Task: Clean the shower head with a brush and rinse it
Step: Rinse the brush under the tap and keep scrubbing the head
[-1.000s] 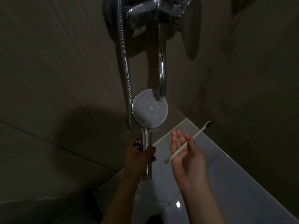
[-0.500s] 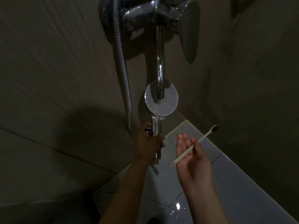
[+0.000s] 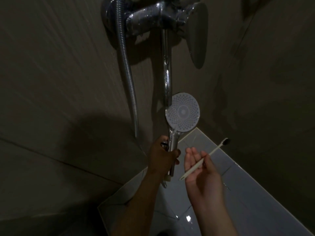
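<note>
The round shower head (image 3: 182, 114), its white dotted face turned toward me, stands upright on a chrome handle. My left hand (image 3: 162, 156) grips that handle just below the head. The head sits right beside the tip of the chrome tap spout (image 3: 167, 79), slightly to its right. My right hand (image 3: 201, 169), palm up, holds a white toothbrush (image 3: 207, 156) between thumb and fingers, with its dark bristles pointing up and to the right, away from the head.
The chrome mixer valve (image 3: 153, 16) with its lever (image 3: 197, 36) is mounted high on the dark tiled wall. The ribbed metal hose (image 3: 127, 68) hangs down at the left. Pale glossy floor tiles (image 3: 238, 193) lie below, with walls meeting in a corner at right.
The left hand has swung the shower head from left of the spout to just right of its tip. The right hand with the toothbrush has stayed nearly still.
</note>
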Demonstrator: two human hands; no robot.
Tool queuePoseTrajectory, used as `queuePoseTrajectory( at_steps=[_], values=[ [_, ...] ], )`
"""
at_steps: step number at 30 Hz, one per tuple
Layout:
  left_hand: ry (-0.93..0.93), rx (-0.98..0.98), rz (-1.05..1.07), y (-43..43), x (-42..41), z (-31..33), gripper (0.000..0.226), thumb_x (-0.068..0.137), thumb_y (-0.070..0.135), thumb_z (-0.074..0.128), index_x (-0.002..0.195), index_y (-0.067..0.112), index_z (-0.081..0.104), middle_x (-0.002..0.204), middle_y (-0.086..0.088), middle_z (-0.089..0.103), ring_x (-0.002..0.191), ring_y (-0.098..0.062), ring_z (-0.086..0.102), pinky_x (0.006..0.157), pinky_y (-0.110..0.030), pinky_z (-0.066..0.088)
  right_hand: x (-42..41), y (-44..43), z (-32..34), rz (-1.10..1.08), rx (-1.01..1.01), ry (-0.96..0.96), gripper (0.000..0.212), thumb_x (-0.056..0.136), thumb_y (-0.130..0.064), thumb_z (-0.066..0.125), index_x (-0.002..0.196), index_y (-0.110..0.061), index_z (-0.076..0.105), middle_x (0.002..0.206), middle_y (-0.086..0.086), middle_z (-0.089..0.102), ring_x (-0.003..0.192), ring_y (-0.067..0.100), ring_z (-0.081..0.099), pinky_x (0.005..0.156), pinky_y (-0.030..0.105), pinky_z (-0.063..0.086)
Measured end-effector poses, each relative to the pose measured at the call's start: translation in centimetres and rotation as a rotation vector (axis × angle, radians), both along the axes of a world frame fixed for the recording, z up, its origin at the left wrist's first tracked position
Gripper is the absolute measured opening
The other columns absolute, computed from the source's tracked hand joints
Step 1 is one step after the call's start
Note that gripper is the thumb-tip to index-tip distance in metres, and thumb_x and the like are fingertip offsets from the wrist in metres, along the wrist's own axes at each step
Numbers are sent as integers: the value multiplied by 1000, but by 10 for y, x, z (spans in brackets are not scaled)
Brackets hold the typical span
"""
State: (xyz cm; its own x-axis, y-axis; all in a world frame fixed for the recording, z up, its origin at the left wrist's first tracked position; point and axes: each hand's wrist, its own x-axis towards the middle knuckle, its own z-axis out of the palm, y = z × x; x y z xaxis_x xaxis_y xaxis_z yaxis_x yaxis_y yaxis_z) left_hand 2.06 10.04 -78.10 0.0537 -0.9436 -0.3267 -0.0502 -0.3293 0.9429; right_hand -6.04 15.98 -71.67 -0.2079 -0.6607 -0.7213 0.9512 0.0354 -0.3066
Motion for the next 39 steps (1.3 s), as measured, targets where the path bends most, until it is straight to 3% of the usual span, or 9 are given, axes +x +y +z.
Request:
queuePoseTrajectory(
  at_steps=[4,7,13,18,21,25,29,33,39],
  values=[
    [6,42,10,14,6,-2,36,74,-17,64,77,16,50,70,-9,54,48,-12,53,41,-21,49,2,1,3,1,-27,-22,20,101,-19,40,96,-7,55,96,18,67,93,26,66,86,39,50],
    [5,50,-3,28,13,0,27,75,-17,61,88,5,53,77,-15,55,54,-15,53,43,-17,48,3,3,1,14,-48,-28,20,100,-20,42,98,-7,56,87,16,74,84,25,72,78,34,60],
    [-20,65,29,49,27,-3,26,74,-17,62,91,0,53,65,-8,54,39,-1,52,42,-15,46,8,9,1,43,-68,-20,21,100,-20,41,98,-6,56,78,12,75,78,21,74,70,31,60],
    [-19,71,117,56,37,-4,26,74,-16,63,91,2,55,76,-21,56,47,-18,55,42,-18,46,13,14,0,68,-78,-14,21,100,-20,41,95,-6,56,77,12,75,78,21,74,71,30,60],
    [-24,46,163,55,42,-3,31,74,-16,64,84,12,55,73,-20,59,42,-16,56,42,-19,47,16,15,0,80,-73,-3,21,100,-20,41,94,-7,56,78,12,75,85,23,71,73,31,59],
    [-18,26,184,47,44,-1,27,74,-15,64,89,5,55,70,-18,58,37,-9,55,40,-19,45,17,13,0,83,-50,-4,20,100,-20,41,97,-7,56,90,15,71,88,24,69,73,32,58],
    [-25,11,184,37,42,-3,29,76,-11,66,82,14,55,66,-14,59,38,-13,56,40,-23,46,16,10,1,97,-45,16,20,100,-20,41,95,-9,56,81,12,75,83,22,72,73,32,59],
    [0,28,176,25,32,0,28,75,-13,65,92,6,54,69,-13,59,38,-11,56,41,-22,48,10,5,1,145,-23,49,21,101,-24,39,97,-14,57,94,8,71,90,20,68,56,21,57],
    [24,1,120,13,13,6,26,75,-16,63,85,5,52,66,-11,55,33,-6,52,38,-17,44,2,-1,-2,178,-36,91,19,100,-25,39,91,-17,54,76,2,62,47,6,59,32,14,33]
  ],
)
